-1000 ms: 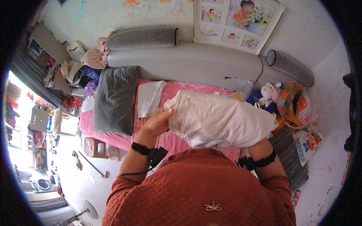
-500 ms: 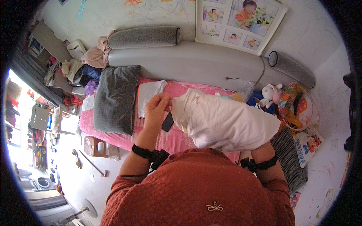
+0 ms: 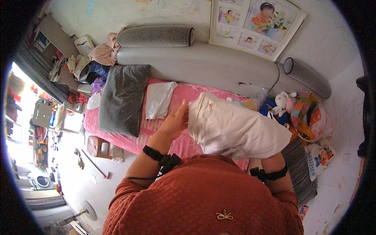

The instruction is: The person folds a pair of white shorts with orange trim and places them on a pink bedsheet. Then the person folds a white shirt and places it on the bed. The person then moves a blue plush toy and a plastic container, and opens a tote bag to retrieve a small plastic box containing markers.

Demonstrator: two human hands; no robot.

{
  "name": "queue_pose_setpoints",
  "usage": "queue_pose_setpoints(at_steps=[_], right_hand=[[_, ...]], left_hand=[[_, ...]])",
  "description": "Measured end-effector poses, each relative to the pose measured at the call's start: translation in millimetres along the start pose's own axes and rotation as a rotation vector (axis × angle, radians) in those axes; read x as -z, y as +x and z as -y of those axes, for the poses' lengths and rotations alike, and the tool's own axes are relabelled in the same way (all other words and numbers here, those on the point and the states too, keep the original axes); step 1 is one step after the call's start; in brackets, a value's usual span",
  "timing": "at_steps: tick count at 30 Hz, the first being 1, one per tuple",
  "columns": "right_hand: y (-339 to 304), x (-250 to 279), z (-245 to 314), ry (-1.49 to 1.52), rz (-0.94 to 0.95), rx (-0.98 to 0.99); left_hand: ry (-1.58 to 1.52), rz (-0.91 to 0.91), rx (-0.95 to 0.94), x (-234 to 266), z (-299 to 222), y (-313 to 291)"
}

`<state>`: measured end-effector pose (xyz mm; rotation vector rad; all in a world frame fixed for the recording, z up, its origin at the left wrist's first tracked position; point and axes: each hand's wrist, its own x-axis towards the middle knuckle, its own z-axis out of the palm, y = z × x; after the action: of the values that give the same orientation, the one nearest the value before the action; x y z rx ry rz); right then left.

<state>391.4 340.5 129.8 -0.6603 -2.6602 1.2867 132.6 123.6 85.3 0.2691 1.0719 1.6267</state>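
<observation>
A white garment (image 3: 239,127), creased, with a small reddish mark near its left end, is held up over the bed in front of me. My right forearm runs up into its right end, and the cloth hides the right hand, so its fingers do not show. At the garment's left edge is my left hand (image 3: 176,122), its visible fingers stretched upward beside the cloth; some fingers are partly hidden. Whether it touches the edge is hard to tell. Left of that hand, a folded white cloth (image 3: 159,100) lies on the pink bedsheet (image 3: 184,89).
A dark grey pillow (image 3: 123,100) lies on the bed's left end. Along the wall runs a grey padded headboard (image 3: 196,58) with a bolster (image 3: 156,36) on top. A plush toy (image 3: 282,102) and a colourful basket (image 3: 301,111) stand to the right, near a striped dark cushion (image 3: 299,168).
My left hand has moved right and its fingers have opened from a pinch at the garment's left edge. The garment is still over the right arm. A dark phone-like object on the bed is now hidden.
</observation>
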Motion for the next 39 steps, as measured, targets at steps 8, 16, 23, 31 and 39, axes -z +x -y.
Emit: queue_pose_setpoints(at_steps=[8,16,23,31,39], right_hand=[[-7.1,0.7,-7.0,0.065,-0.027,-0.024],[-5.0,0.6,-8.2,0.105,-0.047,-0.031],[-5.5,-0.7,-8.9,0.124,-0.052,-0.031],[-8.2,-4.5,-10.1,0.139,-0.042,-0.041],[-8.7,-5.4,-8.3,0.146,-0.025,-0.041]], left_hand=[[-0.215,0.011,-0.214,8.9,-13.1,-2.1],[-0.202,0.062,-0.252,7.4,-36.6,-17.4],[-0.018,-0.013,-0.300,-3.5,-44.1,-30.1],[0.722,-0.169,-0.511,9.9,-19.1,-16.9],[0.640,-0.272,-0.548,-12.5,-21.4,-22.0]])
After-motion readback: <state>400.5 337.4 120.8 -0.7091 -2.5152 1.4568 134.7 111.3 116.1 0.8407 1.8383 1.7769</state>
